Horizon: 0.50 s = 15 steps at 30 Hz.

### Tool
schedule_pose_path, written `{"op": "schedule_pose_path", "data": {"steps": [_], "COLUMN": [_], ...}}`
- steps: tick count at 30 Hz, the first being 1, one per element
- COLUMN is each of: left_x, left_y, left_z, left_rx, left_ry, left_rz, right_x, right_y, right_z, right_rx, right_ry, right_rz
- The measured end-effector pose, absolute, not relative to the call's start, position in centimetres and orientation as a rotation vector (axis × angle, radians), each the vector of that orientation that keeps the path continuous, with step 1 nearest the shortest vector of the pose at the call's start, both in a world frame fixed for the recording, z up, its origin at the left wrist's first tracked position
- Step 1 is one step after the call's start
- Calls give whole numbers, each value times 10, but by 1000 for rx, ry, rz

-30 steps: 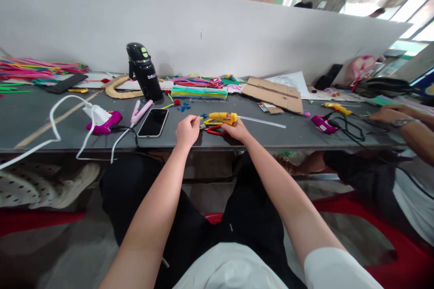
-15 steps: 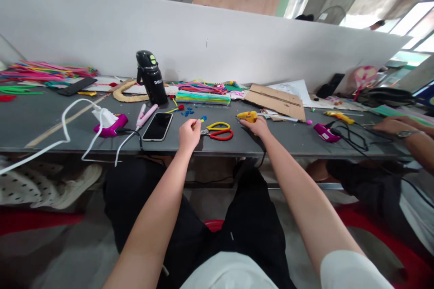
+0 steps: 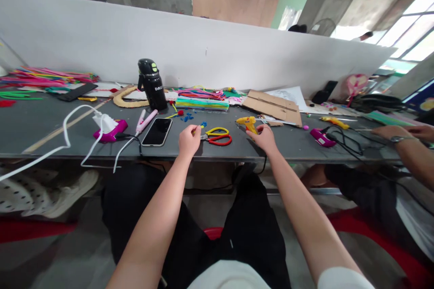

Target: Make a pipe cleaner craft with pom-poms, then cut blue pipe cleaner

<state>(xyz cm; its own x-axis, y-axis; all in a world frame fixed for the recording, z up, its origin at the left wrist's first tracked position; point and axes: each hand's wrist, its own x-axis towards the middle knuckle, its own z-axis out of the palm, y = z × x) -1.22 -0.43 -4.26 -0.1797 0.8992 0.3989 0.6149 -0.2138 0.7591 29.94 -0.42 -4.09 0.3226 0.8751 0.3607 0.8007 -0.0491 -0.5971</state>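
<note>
My left hand [image 3: 190, 140] is closed in a pinch on a small yellow and blue piece [image 3: 203, 124], whose blue end pokes out past the fingertips; its kind is too small to make out. Just right of that hand, scissors [image 3: 219, 140] with one yellow and one red handle lie on the table. My right hand [image 3: 265, 138] has its fingers round the handle of a yellow glue gun [image 3: 247, 121], the nozzle pointing left. Small blue bits [image 3: 187, 118] are scattered beyond my left hand, by a red-tipped stem [image 3: 179, 113].
A phone [image 3: 157, 132], pink tool [image 3: 146, 121], black bottle [image 3: 153, 86] and magenta power socket [image 3: 110, 131] with white cable stand to the left. Cardboard [image 3: 273, 106] and pipe cleaners [image 3: 202, 103] lie behind. A co-worker's hand [image 3: 386, 133] is at far right, near another socket [image 3: 322, 138].
My right hand has shifted back along the glue gun, baring more of its handle. My left hand still pinches the small piece. The view has tilted slightly upward.
</note>
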Motion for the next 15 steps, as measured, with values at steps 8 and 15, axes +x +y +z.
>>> {"op": "schedule_pose_path", "data": {"steps": [8, 15], "left_x": [-11, -13], "left_y": [-6, -9], "left_z": [-41, -44], "left_rx": [1804, 1814], "left_ry": [1793, 1725], "left_rz": [1303, 1344], "right_x": [232, 201], "right_y": [0, 58], "right_z": [-30, -16], "right_rx": [-1342, -1490], "right_ry": [-2080, -2329], "right_rz": [201, 307]}}
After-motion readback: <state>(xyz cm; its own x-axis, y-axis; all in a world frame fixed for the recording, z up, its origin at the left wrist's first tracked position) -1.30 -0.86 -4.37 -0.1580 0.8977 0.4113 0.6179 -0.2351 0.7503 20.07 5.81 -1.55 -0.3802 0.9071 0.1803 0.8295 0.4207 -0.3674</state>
